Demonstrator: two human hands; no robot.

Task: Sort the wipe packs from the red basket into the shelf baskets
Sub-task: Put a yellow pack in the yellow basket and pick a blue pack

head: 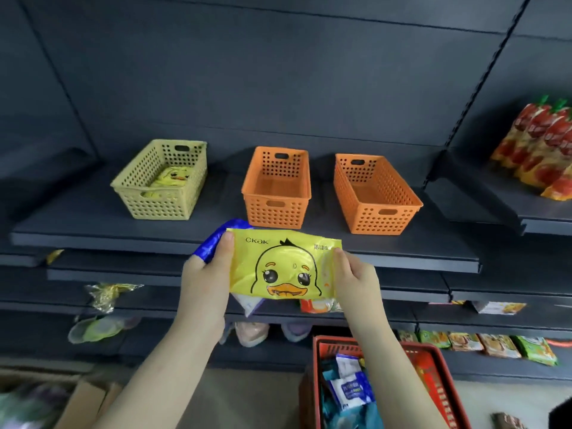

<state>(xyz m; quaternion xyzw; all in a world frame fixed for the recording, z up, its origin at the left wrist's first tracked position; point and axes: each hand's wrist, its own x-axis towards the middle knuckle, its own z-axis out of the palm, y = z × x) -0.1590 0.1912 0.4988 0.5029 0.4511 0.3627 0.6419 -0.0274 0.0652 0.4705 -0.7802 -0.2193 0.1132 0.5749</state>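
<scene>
Dark metal shelving fills my view. Its upper shelf carries three perforated baskets, standing apart with bare board between them. The yellow basket at ten o'clock holds one duck pack. An orange basket sits at twelve and a second orange basket at two, both showing bare floors. Just below the shelf's front edge I hold a yellow wipe pack flat by its short ends. My left hand pinches its nine o'clock end along with a blue pack tucked behind, and my right hand pinches its three o'clock end. The red basket sits at five o'clock beside my right forearm, heaped with packs.
</scene>
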